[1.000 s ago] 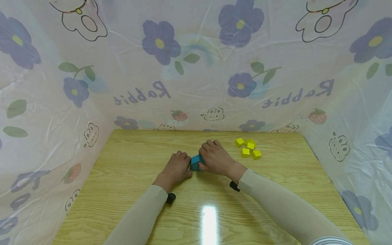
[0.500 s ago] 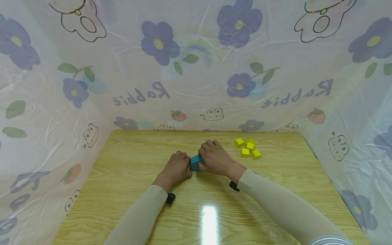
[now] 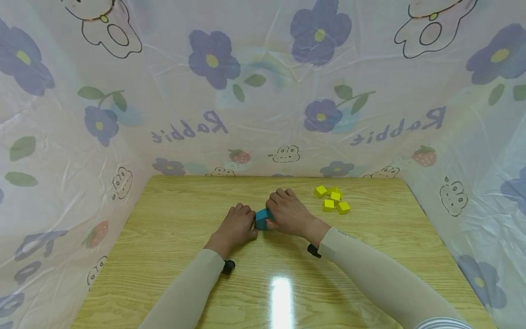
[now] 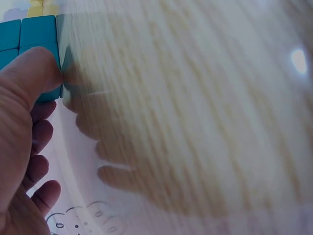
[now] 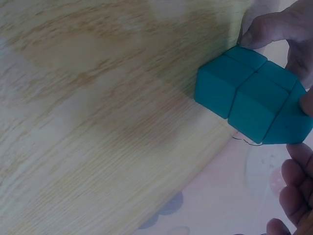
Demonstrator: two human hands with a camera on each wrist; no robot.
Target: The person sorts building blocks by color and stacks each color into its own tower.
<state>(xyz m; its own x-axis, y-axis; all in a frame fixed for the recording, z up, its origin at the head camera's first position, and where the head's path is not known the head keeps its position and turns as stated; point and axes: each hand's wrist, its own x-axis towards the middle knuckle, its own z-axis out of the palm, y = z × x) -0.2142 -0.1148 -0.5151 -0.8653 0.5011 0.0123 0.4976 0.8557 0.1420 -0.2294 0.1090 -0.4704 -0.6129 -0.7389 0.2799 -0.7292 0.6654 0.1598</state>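
Observation:
Teal blocks [image 3: 262,219], fitted edge to edge in one group, are on the wood-grain table between both hands. My left hand [image 3: 235,228] holds their left end, its thumb on the near side in the left wrist view. From the right, my right hand [image 3: 291,212] grips the group, with its palm covering the right part from above. In the right wrist view the blocks [image 5: 249,93] show thin seams, and one face near the right thumb [image 5: 306,102] slants. Left thumb and fingers appear at the opposite end there.
Several yellow blocks [image 3: 335,197] lie loosely clustered beyond the right hand, toward the table's back. A printed cloth [image 3: 263,114] hangs around the back and sides of the table [image 3: 185,196]. A bright light reflection falls near the front.

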